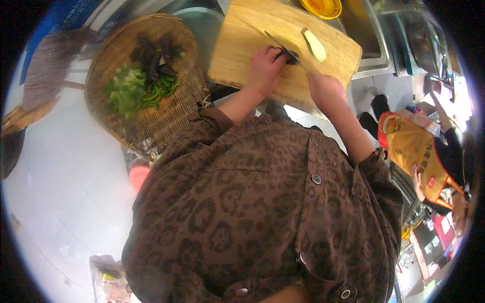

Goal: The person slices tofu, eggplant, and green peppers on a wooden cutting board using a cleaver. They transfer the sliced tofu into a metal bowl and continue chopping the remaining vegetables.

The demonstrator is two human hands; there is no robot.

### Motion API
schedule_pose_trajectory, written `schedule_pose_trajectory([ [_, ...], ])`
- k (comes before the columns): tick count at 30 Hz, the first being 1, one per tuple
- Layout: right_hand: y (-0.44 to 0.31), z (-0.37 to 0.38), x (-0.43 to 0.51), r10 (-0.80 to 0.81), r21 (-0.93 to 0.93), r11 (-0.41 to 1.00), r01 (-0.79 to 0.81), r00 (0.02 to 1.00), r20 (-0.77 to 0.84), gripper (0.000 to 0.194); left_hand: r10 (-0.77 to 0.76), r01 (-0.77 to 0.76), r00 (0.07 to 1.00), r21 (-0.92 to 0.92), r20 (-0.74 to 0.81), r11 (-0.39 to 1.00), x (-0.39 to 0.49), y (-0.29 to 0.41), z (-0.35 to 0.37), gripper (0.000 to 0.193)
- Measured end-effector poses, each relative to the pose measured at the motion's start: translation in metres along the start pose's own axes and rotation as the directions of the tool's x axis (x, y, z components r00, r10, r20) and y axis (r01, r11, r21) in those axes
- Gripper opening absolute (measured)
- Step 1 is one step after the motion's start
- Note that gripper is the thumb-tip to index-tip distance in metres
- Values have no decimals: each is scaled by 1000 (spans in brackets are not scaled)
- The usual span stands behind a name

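Note:
On a wooden cutting board (235,49), my left hand (266,70) presses on a dark purple eggplant piece (291,59). My right hand (326,92) grips a kitchen knife (282,46), its blade lying at the eggplant beside my left fingertips. A pale, cut eggplant half (315,45) lies on the board, right of the knife. To the left, a woven bamboo basket (178,110) holds dark purple vegetables (153,60), cut green peppers (161,91) and light green vegetable pieces (127,89). The knife handle is hidden in my right hand.
A yellow bowl (322,7) sits beyond the board, by a metal sink (379,38). A basin (197,22) stands between basket and board. At the right is another person in an orange apron (411,151). A pink plastic item (139,177) lies below the basket.

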State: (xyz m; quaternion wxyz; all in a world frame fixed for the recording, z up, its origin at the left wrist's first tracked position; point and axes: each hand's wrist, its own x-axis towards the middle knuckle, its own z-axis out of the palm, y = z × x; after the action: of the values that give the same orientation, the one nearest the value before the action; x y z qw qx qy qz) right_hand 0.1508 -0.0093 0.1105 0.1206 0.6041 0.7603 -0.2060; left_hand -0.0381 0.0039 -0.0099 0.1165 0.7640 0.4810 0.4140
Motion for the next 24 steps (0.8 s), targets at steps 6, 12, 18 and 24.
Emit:
schedule_pose_trajectory([
  [6,-2,13,15,-93,-20,996,92,994,-65,26,6,-6,1000,16,-19,1000,1,8,-5,31],
  [12,3,-12,8,-14,-8,1000,14,998,-55,25,-31,30,999,-66,-23,997,-3,2,6,28],
  [18,41,-22,1,62,-37,997,-72,972,-227,21,-56,56,998,-15,-17,998,-4,2,6,24],
  [24,79,8,6,209,-69,968,-241,928,-308,38,-43,44,999,54,-13,998,0,8,-1,19],
])
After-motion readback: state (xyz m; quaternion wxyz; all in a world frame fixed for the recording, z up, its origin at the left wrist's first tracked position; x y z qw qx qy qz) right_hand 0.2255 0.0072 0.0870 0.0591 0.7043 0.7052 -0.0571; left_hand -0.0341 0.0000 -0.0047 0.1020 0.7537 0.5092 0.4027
